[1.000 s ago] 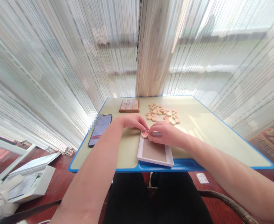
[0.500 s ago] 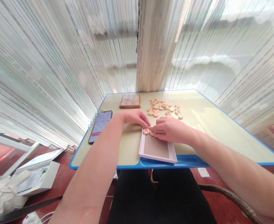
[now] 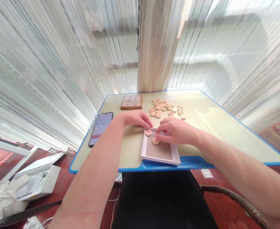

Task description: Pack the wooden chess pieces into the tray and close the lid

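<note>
A shallow white box tray [image 3: 176, 156] lies near the front edge of the table. Inside it, a round wooden xiangqi piece [image 3: 148, 132] with a red character sits in the far left corner. Closer to the middle is a second red-marked xiangqi piece [image 3: 155, 140], its right edge between the thumb and fingers of my right hand [image 3: 175, 131]. My left hand [image 3: 138, 119] pinches the tray's far left rim. Beyond my hands, several loose xiangqi pieces [image 3: 163, 108] are scattered on the table, some with red and some with black characters.
A flat brown-edged box [image 3: 131, 102] lies at the back left. The phone [image 3: 100, 129], showing a timer, rests near the left edge of the blue-rimmed table [image 3: 125, 157]. Sheer striped curtains [image 3: 120, 47] hang behind. An open white box [image 3: 42, 184] stands on the floor at left.
The second piece has come away from the tray's far wall toward me, and its red character now shows. My right fingers moved with it. My left hand stays at the rim.
</note>
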Available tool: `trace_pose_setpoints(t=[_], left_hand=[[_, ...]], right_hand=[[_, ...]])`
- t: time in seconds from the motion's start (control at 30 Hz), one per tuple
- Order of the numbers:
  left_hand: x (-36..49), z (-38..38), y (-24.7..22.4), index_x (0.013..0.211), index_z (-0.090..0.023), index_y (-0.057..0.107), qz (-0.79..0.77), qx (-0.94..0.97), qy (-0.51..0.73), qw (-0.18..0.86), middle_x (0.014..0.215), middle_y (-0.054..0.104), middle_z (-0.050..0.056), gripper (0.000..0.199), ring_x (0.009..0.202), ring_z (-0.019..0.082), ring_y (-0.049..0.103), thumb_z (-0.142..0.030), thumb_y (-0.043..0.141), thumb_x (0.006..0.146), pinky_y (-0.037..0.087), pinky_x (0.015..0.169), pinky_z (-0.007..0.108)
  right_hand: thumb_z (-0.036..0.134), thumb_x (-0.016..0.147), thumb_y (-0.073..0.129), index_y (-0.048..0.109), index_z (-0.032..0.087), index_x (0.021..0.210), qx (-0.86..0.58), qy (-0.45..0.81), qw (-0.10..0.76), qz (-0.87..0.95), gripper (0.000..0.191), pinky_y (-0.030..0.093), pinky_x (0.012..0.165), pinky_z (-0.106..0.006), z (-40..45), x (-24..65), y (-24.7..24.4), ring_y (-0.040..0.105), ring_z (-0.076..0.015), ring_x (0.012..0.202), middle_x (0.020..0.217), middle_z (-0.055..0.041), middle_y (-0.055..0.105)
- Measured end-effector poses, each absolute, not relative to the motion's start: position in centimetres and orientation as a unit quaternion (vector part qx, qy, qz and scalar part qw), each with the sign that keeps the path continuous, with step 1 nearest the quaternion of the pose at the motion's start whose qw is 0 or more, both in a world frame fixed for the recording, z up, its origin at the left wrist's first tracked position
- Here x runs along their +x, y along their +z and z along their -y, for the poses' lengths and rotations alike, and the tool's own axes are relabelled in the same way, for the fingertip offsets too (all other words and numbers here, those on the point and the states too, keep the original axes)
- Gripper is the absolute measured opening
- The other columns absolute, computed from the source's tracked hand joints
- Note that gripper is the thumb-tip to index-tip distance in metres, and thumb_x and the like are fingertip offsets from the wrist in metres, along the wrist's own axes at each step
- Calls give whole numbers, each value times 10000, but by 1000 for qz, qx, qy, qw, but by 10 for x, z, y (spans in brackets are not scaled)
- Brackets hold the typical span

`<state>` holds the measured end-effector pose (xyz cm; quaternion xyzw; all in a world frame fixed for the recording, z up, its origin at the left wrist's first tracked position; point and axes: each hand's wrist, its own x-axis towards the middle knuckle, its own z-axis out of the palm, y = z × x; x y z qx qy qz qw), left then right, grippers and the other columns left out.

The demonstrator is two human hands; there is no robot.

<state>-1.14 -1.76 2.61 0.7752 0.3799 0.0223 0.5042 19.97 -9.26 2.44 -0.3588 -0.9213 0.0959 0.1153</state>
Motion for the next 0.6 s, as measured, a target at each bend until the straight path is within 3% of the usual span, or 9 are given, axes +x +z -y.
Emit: trace_pose_setpoints(t=[0.13, 0.27, 0.4, 0.6], left_hand=[[-11, 17, 26, 924, -182, 747, -372, 771, 25, 517, 978, 725, 36, 321, 955, 199, 615, -321, 741, 635, 451, 855, 274], [-11, 17, 26, 898, -158, 747, -382, 760, 30, 525, 943, 729, 55, 308, 923, 199, 626, -292, 749, 622, 467, 839, 278], [-12, 13, 23, 884, -162, 747, -370, 751, 32, 547, 890, 732, 54, 299, 874, 188, 643, -299, 759, 619, 485, 816, 278], [-13, 8, 18, 892, -175, 751, -345, 762, 28, 547, 874, 733, 46, 295, 855, 175, 644, -316, 750, 633, 485, 810, 271]], right_hand=[[460, 700, 660, 692, 221, 806, -362, 93, 100, 922, 264, 318, 560, -253, 97, 198, 25, 511, -147, 664, 723, -23, 591], [397, 775, 591, 677, 222, 718, -364, 93, 109, 920, 203, 314, 550, -245, 97, 195, 21, 500, -132, 633, 664, -14, 571], [411, 786, 593, 700, 218, 822, -380, 64, 168, 907, 224, 323, 579, -245, 91, 193, 13, 501, -122, 637, 684, -10, 585], [459, 805, 582, 702, 224, 819, -401, 42, 176, 898, 264, 279, 543, -250, 89, 186, 8, 498, -123, 647, 692, -12, 590]])
